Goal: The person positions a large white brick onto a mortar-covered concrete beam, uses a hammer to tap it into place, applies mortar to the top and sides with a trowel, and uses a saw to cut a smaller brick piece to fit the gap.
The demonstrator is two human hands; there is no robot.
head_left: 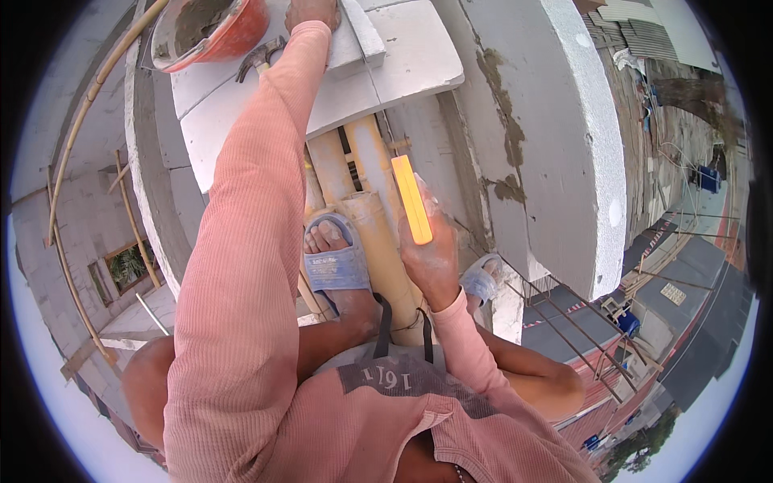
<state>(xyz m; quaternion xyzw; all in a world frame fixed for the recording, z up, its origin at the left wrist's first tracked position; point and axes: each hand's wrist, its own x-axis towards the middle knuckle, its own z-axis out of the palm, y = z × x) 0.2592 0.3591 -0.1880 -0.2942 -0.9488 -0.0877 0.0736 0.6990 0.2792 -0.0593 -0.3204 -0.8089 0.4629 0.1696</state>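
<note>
At the top edge, my left hand [314, 11] rests on a narrow white block [358, 40]; its fingers are cut off by the picture's edge. That block lies on larger white lightweight slabs [415, 48]. Partly under my left forearm is a claw hammer [262, 56], its handle mostly hidden. My right hand [435, 262] is closed around a yellow bar-shaped thing [412, 200], held upright above the planks between my knees. Only its smooth yellow edge faces me, so its kind is unclear.
An orange bucket [233, 36] with grey mortar stands at the upper left on the slabs. My sandalled feet are on yellowish planks [372, 241]. At right rises a grey block wall [531, 121] with mortar smears; beyond it the ground lies far below. Bamboo poles [84, 105] stand left.
</note>
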